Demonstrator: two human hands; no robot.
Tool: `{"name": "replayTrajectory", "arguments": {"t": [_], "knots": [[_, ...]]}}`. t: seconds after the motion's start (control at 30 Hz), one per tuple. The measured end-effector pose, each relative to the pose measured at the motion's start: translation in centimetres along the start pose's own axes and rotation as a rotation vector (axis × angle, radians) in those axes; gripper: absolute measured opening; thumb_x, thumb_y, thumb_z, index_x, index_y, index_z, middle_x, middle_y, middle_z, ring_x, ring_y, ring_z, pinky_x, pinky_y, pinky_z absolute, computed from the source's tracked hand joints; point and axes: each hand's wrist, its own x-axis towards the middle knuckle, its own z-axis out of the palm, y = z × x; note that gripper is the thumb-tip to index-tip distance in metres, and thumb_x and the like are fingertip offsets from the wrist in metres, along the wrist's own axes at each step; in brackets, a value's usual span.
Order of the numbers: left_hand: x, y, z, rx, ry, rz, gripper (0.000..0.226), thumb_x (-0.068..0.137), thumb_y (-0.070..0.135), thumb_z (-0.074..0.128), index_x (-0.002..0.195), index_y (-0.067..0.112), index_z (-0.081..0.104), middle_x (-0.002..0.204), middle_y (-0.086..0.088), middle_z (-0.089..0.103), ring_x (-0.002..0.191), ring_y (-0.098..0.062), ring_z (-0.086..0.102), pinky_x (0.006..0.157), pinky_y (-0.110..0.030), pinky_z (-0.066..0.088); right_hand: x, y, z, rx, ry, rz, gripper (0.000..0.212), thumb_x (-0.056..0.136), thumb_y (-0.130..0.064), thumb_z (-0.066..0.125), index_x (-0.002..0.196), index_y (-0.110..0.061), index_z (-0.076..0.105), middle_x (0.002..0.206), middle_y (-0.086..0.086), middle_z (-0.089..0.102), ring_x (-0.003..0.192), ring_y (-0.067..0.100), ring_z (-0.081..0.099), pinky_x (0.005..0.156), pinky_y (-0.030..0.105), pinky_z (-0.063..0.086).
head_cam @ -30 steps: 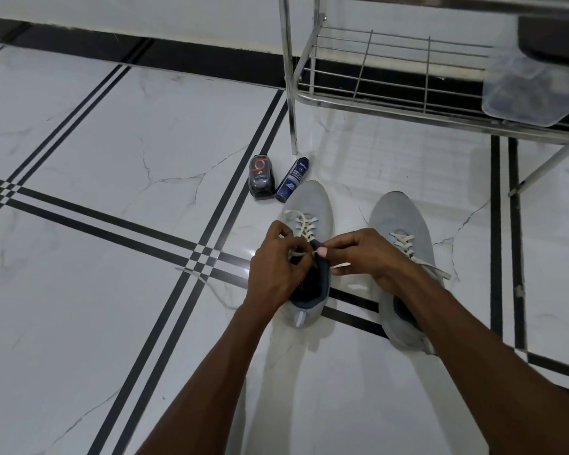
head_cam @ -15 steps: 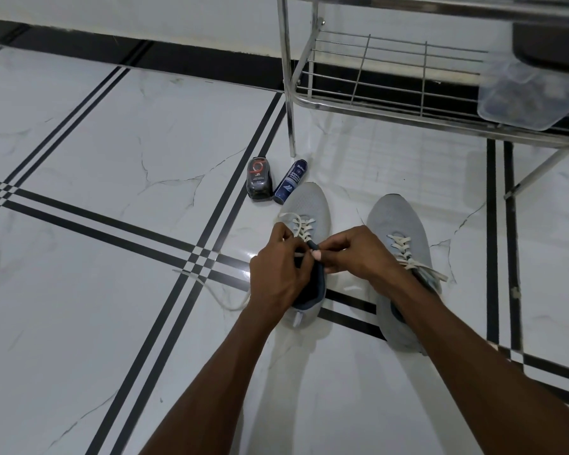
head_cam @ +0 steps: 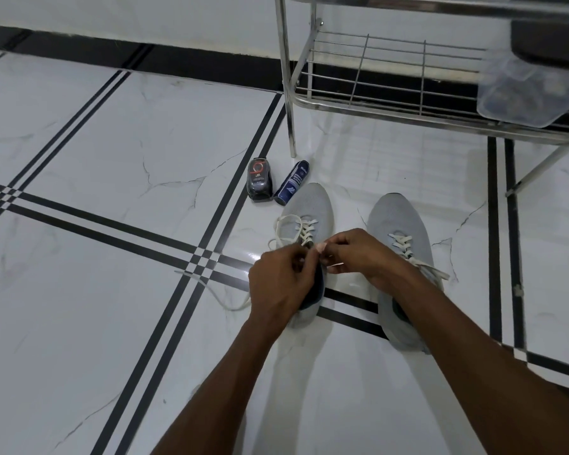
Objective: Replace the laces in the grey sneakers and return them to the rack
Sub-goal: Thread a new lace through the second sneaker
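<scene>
A loop of white lace [head_cam: 288, 224] has sprung out left of the left sneaker [head_cam: 309, 211] since a moment ago, so with your left hand [head_cam: 281, 277] and right hand [head_cam: 355, 252] both pinching lace at its tongue, you look to be tying it off.

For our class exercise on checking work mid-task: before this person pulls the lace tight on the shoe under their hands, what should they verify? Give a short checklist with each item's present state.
1. Both hands on the lace: left hand and right hand pinch it over the left sneaker: ok.
2. Lace crossings even: partly hidden by fingers: cannot tell.
3. Loose lace end trails free on the floor: ok.
4. Right sneaker laced: ok; tied: cannot tell.
5. Rack bottom shelf has room: ok.
</scene>
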Motion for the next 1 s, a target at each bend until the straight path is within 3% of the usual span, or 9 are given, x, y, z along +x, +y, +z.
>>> {"name": "replayTrajectory", "arguments": {"t": [0.1,0.27,0.4,0.5,0.6,0.7,0.77,0.87,1.0], "knots": [[-0.5,0.1,0.4,0.054,-0.048,0.064,0.033,0.099,0.051,0.057,0.093,0.029,0.081,0.069,0.01,0.072,0.058,-0.003,0.054,0.055,-0.007,0.025,-0.1,-0.8,-1.4,-0.123,0.067,-0.045,0.017,0.101,-0.012,0.056,0.093,-0.004,0.069,0.093,0.017,0.074,0.084,0.021,0.074,0.08,0.044,0.063],[-0.6,-0.2,1.1,0.028,-0.041,0.024,0.034,0.1,0.044,0.056,0.082,0.025,0.077,0.055,0.01,0.062,0.051,-0.008,0.053,0.052,-0.019,0.035,-0.3,0.1,-5.8,-0.345,0.892,-0.315,0.016,0.096,-0.001,0.051,0.108,0.0,0.062,0.117,0.017,0.056,0.106,0.029,0.058,0.093,0.034,0.047],[-0.5,-0.1,1.2,0.018,-0.041,0.017,0.035,0.1,0.046,0.056,0.082,0.025,0.077,0.057,0.009,0.064,0.053,-0.009,0.056,0.052,-0.022,0.036,0.3,1.2,-2.2,-0.679,0.341,-0.442,0.045,0.09,-0.018,0.072,0.134,-0.016,0.062,0.13,0.006,0.061,0.117,0.023,0.054,0.102,0.03,0.034],[-0.4,0.1,1.0,0.021,-0.019,0.022,0.031,0.099,0.045,0.059,0.084,0.026,0.079,0.061,0.009,0.068,0.053,-0.007,0.054,0.053,-0.011,0.029,0.2,1.2,0.3,-0.827,0.204,-0.416,0.02,0.095,-0.03,0.066,0.092,-0.015,0.079,0.092,0.003,0.076,0.083,0.021,0.068,0.082,0.035,0.054],[-0.4,-0.1,0.9,0.02,-0.032,0.025,0.034,0.1,0.047,0.057,0.083,0.026,0.078,0.058,0.009,0.065,0.053,-0.008,0.054,0.051,-0.011,0.027,-0.4,0.4,-1.5,-0.54,0.589,-0.378,0.022,0.096,-0.015,0.059,0.087,-0.01,0.078,0.085,0.004,0.074,0.069,0.014,0.064,0.069,0.014,0.047],[-0.4,-0.2,1.0,0.011,-0.032,0.003,0.035,0.1,0.047,0.056,0.081,0.027,0.078,0.055,0.008,0.062,0.053,-0.01,0.056,0.051,-0.012,0.027,-1.1,-0.7,-5.7,-0.307,1.115,-0.408,0.02,0.094,-0.014,0.059,0.1,-0.005,0.076,0.109,0.012,0.069,0.101,0.026,0.064,0.085,0.021,0.047],[-0.5,-0.3,1.1,0.023,-0.029,-0.003,0.036,0.1,0.048,0.055,0.08,0.027,0.077,0.055,0.009,0.062,0.053,-0.01,0.056,0.051,-0.011,0.027,-1.2,-0.9,-5.5,-0.373,1.032,-0.381,0.031,0.093,-0.015,0.066,0.123,-0.008,0.07,0.132,0.012,0.055,0.122,0.031,0.052,0.097,0.027,0.044],[-0.3,-0.1,0.9,0.006,-0.035,0.005,0.036,0.099,0.049,0.055,0.083,0.028,0.079,0.059,0.009,0.065,0.054,-0.008,0.056,0.053,-0.011,0.029,-0.7,0.1,-1.6,-0.76,0.549,-0.37,0.062,0.089,-0.021,0.074,0.147,-0.02,0.052,0.149,0.011,0.044,0.132,0.033,0.037,0.106,0.03,0.028],[-0.1,-0.1,0.8,0.006,-0.004,0.02,0.032,0.098,0.048,0.057,0.088,0.029,0.081,0.065,0.008,0.07,0.056,-0.004,0.051,0.054,-0.008,0.025,-0.1,1.1,1.1,-0.912,0.338,-0.479,0.02,0.096,-0.024,0.066,0.109,-0.018,0.079,0.127,0.01,0.054,0.118,0.033,0.043,0.101,0.036,0.04]]}}
